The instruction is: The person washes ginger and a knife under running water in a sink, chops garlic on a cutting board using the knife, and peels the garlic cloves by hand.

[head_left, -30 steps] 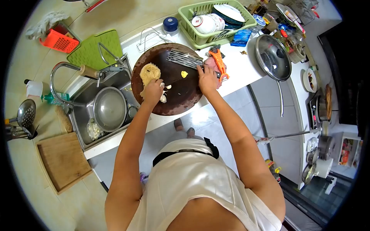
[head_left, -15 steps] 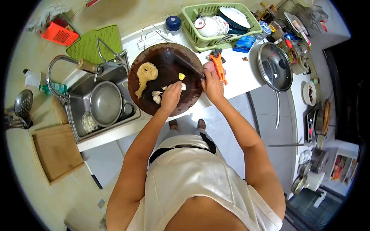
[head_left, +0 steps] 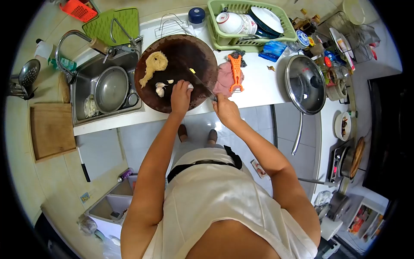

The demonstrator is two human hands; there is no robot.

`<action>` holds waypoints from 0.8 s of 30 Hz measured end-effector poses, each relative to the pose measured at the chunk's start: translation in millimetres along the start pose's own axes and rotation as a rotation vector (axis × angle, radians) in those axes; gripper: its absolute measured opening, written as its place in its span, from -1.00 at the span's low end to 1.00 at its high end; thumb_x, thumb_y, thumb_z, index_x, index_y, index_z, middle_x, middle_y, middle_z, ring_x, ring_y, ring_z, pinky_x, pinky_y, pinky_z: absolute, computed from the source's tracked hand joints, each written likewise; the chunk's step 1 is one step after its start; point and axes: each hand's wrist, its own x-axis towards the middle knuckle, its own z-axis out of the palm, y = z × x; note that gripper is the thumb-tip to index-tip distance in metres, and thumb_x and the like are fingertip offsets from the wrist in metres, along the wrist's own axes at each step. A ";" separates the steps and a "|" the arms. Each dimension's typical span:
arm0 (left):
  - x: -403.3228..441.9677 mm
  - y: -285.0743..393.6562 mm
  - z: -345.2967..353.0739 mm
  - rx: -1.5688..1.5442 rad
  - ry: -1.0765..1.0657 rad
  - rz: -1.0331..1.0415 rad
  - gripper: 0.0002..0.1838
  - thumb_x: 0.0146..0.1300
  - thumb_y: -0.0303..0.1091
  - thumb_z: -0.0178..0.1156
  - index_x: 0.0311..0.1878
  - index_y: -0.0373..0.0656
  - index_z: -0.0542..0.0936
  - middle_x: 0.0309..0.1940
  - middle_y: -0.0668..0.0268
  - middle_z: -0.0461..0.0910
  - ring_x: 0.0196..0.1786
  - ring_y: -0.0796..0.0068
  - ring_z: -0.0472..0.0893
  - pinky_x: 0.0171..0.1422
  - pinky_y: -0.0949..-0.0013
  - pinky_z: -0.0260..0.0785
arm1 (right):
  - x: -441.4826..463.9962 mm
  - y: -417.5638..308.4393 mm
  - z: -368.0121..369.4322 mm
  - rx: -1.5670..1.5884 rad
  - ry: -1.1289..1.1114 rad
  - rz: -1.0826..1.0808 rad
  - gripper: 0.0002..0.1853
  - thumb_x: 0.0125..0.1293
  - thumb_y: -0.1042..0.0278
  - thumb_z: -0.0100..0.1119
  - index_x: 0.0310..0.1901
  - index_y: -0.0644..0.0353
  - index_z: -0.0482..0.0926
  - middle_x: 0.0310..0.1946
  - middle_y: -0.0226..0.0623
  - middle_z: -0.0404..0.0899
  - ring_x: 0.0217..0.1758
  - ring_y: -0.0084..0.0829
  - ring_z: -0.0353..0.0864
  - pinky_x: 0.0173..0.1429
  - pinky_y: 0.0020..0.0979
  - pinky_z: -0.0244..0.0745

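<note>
Over 1 round brown board [head_left: 177, 48], the left hand [head_left: 180, 97] pinches 1 white garlic clove [head_left: 190, 86]; the right hand [head_left: 227, 110], fingers curled, grips 1 black-handled steel knife [head_left: 208, 90].

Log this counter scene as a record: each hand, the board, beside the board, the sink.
Left hand: touching a white garlic clove; grip unclear
Right hand: holding a knife by its handle
Round board: tan fibrous piece, loose garlic, small yellow bit
Beside board: orange peeler on pink cloth
Sink: metal bowl
</note>
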 end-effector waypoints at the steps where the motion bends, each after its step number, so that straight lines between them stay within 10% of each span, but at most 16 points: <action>1: 1.1 1.1 -0.5 0.005 -0.009 -0.005 -0.71 0.11 -0.49 0.27 -0.08 -0.21 0.52 -0.05 0.13 0.50 0.01 0.00 0.49 0.08 0.11 0.36 | 1.3 -0.6 -0.6 0.011 -0.002 -0.009 -0.72 0.33 0.26 0.08 -0.17 0.35 0.38 -0.45 0.15 0.59 -0.42 0.14 0.61 -0.29 0.04 0.50; 24: 14.7 -9.3 -13.3 -0.026 -0.166 0.045 -0.78 0.05 -0.50 0.30 -0.22 -0.21 0.51 -0.25 0.17 0.50 -0.14 0.04 0.51 -0.05 0.11 0.38 | 43.6 -7.1 12.9 0.188 -0.147 0.048 -0.62 0.35 0.19 0.08 -0.25 0.47 0.43 -0.41 0.29 0.56 -0.24 0.25 0.58 -0.13 0.06 0.46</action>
